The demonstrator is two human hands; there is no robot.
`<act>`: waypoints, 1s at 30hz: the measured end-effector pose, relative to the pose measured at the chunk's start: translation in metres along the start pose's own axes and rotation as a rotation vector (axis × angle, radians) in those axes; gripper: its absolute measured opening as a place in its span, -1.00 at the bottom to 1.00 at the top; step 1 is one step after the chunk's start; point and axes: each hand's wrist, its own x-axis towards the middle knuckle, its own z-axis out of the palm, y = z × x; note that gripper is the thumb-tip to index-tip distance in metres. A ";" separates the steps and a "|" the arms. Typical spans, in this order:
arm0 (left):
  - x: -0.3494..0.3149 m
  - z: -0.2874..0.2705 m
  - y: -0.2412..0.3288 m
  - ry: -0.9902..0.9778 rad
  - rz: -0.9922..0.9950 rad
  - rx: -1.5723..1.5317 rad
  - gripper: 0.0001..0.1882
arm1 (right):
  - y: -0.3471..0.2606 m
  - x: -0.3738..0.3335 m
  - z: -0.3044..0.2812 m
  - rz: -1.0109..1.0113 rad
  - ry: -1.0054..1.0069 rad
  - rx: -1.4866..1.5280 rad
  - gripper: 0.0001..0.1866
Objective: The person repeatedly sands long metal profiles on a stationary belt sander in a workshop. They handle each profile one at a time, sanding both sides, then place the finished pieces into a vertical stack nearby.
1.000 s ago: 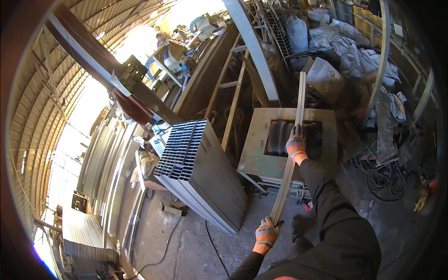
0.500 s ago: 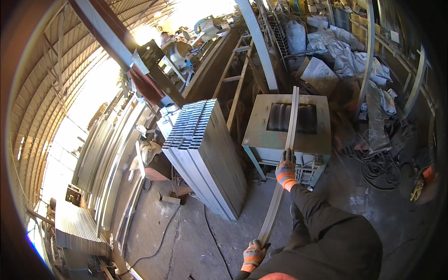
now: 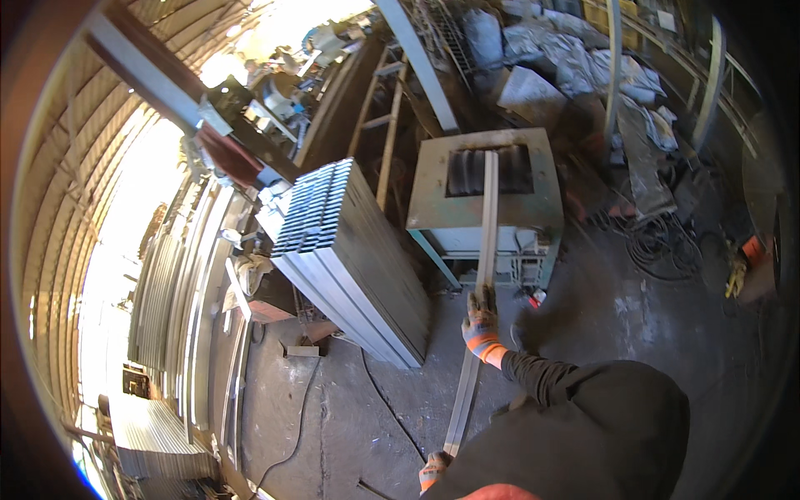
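A long, pale metal channel bar [image 3: 468,392] slants from beside my body toward a box-shaped machine [image 3: 429,179]. Its far end lies over the dark opening of the machine, where black ribbed rolls [image 3: 510,171] show. My right hand [image 3: 481,323], in a grey and orange glove, is closed around the bar a little short of the machine's front. Low in the picture my left hand [image 3: 432,472], gloved alike, is closed on the bar's near end; my dark clothing partly hides it.
Left of the machine stands a tall stack of metal channels [image 3: 354,267]. Black cables [image 3: 298,437] run over the concrete floor. More long profiles [image 3: 171,292] lean at the left. Coiled hose [image 3: 658,246] and silvery sheeting [image 3: 579,71] lie to the right and far right.
The bar and both hands have come back toward me. Its far end moved from past the machine's far edge to over the opening. My view has shifted too.
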 end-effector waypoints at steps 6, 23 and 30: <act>0.074 -0.094 0.027 -0.197 0.148 -0.805 -0.28 | 0.043 0.077 0.011 0.101 0.026 0.559 -0.13; 0.483 -0.282 0.422 0.009 0.197 -0.579 -0.07 | 0.229 0.577 0.072 -0.162 -0.107 -0.235 -0.27; 0.537 -0.332 0.480 0.000 0.135 -0.550 0.00 | 0.247 0.641 0.091 -0.103 -0.049 -0.312 -0.30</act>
